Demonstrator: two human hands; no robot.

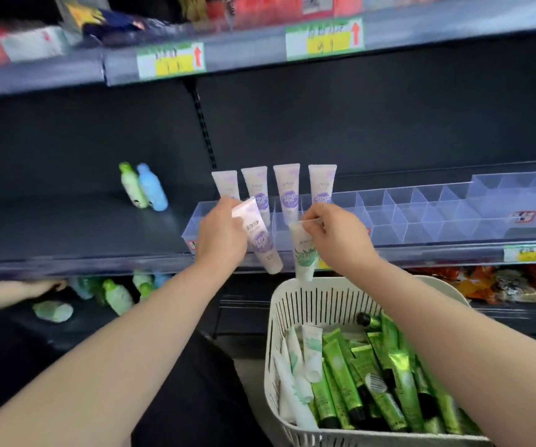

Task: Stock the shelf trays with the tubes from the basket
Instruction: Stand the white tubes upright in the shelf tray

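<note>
My left hand (220, 235) grips a white tube with a purple label (262, 241), tilted cap-down in front of the clear divided shelf tray (421, 217). My right hand (334, 237) pinches the crimped top of a white tube with a green label (305, 258), hanging just above the basket. Several purple-label tubes (287, 191) stand upright in the tray's back-left cells. The white slotted basket (308, 304) at lower right holds several shiny green tubes (386, 375) and white green-label tubes (295, 375).
A green bottle (133, 185) and a blue bottle (152, 187) stand on the dark shelf to the left. Several bottles (115, 295) lie on the shelf below, where another person's hand (44, 287) reaches in. Snack packets (502, 282) fill the lower right shelf.
</note>
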